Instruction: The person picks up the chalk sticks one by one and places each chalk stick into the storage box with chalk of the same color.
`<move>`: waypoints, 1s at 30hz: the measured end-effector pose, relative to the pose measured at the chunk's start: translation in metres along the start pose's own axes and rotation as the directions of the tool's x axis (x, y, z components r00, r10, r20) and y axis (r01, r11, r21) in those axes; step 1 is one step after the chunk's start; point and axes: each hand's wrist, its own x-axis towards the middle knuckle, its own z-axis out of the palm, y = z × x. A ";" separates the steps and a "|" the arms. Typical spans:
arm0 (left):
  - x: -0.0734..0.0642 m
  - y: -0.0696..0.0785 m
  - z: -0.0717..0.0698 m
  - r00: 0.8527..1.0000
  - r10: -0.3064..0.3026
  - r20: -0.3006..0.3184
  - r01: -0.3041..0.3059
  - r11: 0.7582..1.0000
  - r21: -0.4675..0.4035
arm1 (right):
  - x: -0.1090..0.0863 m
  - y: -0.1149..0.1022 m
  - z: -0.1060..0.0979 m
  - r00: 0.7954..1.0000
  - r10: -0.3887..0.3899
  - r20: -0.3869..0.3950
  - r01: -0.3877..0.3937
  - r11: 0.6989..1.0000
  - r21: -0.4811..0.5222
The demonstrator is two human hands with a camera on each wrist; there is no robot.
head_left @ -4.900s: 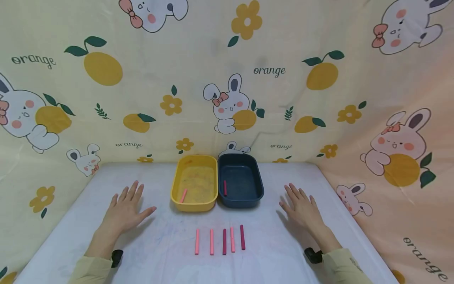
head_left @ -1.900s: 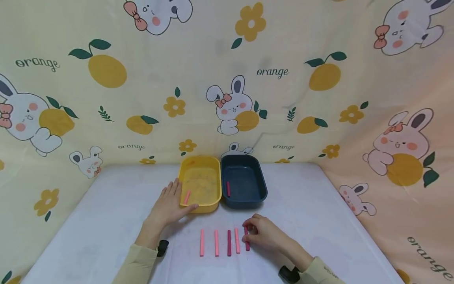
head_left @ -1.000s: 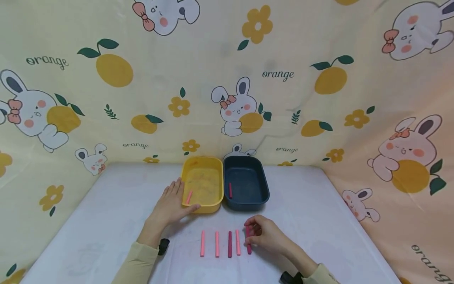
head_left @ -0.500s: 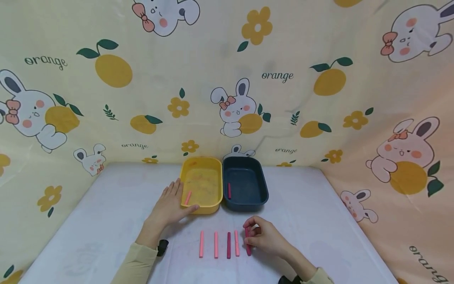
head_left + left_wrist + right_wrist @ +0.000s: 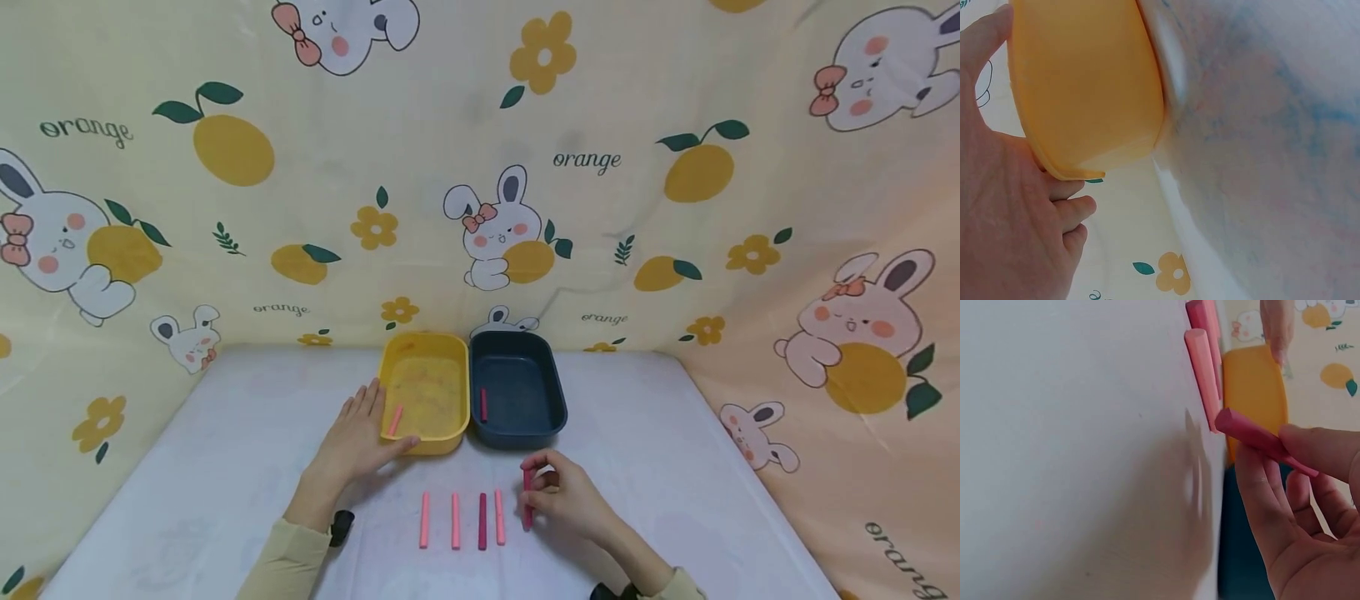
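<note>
My right hand (image 5: 566,496) pinches a dark red chalk stick (image 5: 1254,436) between thumb and fingers. In the right wrist view the stick is raised off the table, with a shadow below. To its left lie several chalk sticks in a row: pink ones (image 5: 455,522) and one dark red stick (image 5: 482,522). My left hand (image 5: 351,437) rests against the yellow box (image 5: 431,446), fingers straight along its left side and thumb at the near rim. One pink chalk stick (image 5: 395,420) lies in that box. The dark blue box (image 5: 517,437) beside it has one dark red chalk stick (image 5: 483,405).
Both boxes stand side by side at the back of the white-covered table (image 5: 637,417). Behind them hangs a cream cloth (image 5: 420,100) printed with rabbits and oranges, which also rises along both sides.
From lying apart on the table, both hands came inward: the left to the yellow box, the right to the rightmost dark red chalk stick. That stick has now been lifted slightly.
</note>
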 end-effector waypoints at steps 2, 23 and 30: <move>0.000 0.000 0.000 1.000 0.005 -0.007 -0.005 1.000 -0.001 | 0.002 0.000 0.000 1.000 -0.004 -0.029 0.004 1.000 0.012; -0.001 0.000 -0.001 1.000 0.019 -0.015 -0.019 1.000 0.004 | 0.028 -0.008 -0.003 0.956 -0.161 -0.246 0.166 0.986 0.003; -0.001 0.002 -0.002 1.000 0.003 -0.012 -0.003 1.000 -0.003 | 0.037 -0.017 -0.001 0.945 -0.151 -0.290 0.164 0.986 0.021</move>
